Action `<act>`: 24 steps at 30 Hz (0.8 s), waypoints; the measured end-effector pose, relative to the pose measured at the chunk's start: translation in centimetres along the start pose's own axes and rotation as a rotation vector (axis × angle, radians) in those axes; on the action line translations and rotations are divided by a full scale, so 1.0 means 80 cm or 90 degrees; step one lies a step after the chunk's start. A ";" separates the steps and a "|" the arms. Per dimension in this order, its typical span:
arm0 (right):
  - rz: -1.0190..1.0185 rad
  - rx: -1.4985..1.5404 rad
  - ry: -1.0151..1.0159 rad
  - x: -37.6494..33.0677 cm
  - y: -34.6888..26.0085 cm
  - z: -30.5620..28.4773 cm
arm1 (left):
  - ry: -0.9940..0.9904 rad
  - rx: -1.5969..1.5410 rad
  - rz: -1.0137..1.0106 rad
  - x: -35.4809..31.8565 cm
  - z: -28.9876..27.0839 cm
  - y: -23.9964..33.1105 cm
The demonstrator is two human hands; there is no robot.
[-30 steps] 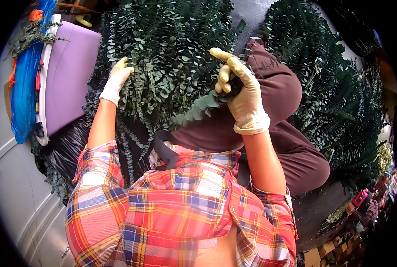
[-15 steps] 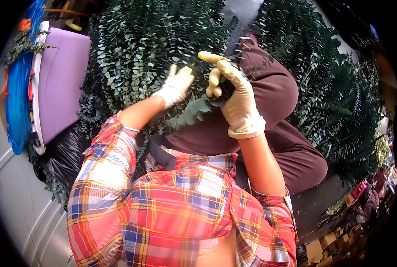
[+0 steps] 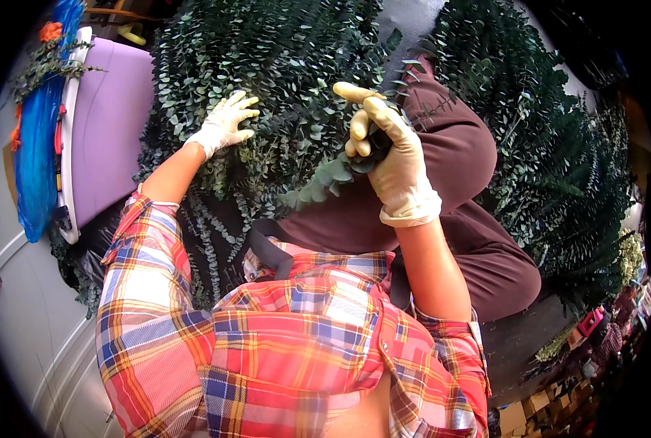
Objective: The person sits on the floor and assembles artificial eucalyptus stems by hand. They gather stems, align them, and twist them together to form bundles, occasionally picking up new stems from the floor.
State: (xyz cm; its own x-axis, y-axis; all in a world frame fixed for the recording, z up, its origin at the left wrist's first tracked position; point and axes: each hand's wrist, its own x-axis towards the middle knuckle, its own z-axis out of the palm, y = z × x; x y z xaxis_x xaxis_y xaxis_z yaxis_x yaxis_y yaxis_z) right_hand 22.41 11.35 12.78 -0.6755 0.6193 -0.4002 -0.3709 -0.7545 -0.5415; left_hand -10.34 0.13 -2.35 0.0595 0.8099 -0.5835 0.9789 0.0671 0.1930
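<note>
A: Nearest stock, with the heap (image 3: 274,66) as the mark?

B: Shirt (image 3: 289,328), plaid: one, on the heap's near side. Trousers (image 3: 449,142), brown: one pair, legs folded, at its right.

A: Next entries?

B: Right hand (image 3: 393,150), gloved: curled closed around a sprig (image 3: 322,181), index finger extended, at the heap's near right edge. Sprig: grey-green, its leaves reaching left along the same edge. Left hand (image 3: 227,125), gloved: fingers spread, nothing seen in its grasp, at the heap's left part; whether it presses the leaves, I can't be sure. The two: well apart.

A: Changes?

B: Left hand: close beside the right half a second ago, now away leftward at the heap. Right hand and sprig: about as they were.

A: Bearing on the work?

B: My judgement: sprig in the right hand's sole keeping, left hand unburdened among the heap's foliage.

A: Further out?

B: Second heap (image 3: 552,160), dark green: right of the first, past the trousers. Panel (image 3: 114,131), lilac: just left of the heap. Plastic (image 3: 37,160), blue: left again, past the panel. Boxes (image 3: 514,419), brown: well off, near right.
</note>
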 end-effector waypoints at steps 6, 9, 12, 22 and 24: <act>-0.005 -0.006 0.009 -0.002 0.000 -0.001 | 0.139 -0.007 0.022 0.004 0.021 0.017; -0.013 -0.012 0.013 -0.004 -0.002 -0.001 | 0.286 -0.109 0.059 -0.002 0.027 0.019; -0.020 -0.021 0.024 -0.004 -0.002 0.001 | 0.334 -0.099 -0.022 -0.013 0.025 0.025; -0.005 -0.021 0.039 0.000 0.000 0.005 | 0.249 -0.248 0.176 0.020 0.064 0.118; 0.002 -0.001 0.024 0.000 0.000 0.005 | 0.189 -0.243 0.047 0.037 0.082 0.133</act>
State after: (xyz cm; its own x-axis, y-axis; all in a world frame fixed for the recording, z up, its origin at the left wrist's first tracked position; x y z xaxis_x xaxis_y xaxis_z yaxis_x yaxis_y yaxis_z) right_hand 22.17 11.23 13.07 -0.6523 0.6248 -0.4292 -0.3678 -0.7560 -0.5415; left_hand 1.50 -0.55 -7.20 0.0137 0.9480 -0.3179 0.8293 0.1668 0.5333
